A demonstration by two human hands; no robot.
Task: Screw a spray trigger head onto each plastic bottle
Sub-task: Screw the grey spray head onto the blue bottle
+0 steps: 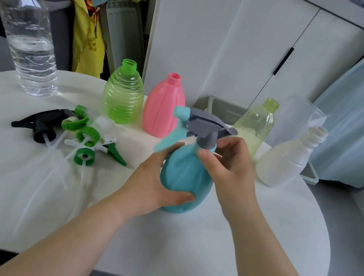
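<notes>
Head view: left hand (156, 181) wrapped around teal bottle (187, 177), upright on white table (256, 234). Right hand (226, 167) fingers pinched on gray collar of gray trigger head (207, 125) atop bottle neck. Behind: green bottle (123, 94), pink bottle (163, 108), both uncapped.

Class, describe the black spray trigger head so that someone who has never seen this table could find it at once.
Start at the white table and find the tall clear water bottle at its far left. Just in front of it lies a cluster of loose trigger heads. The black trigger head is the leftmost, the only all-black one; its neighbours are green and white.
</notes>
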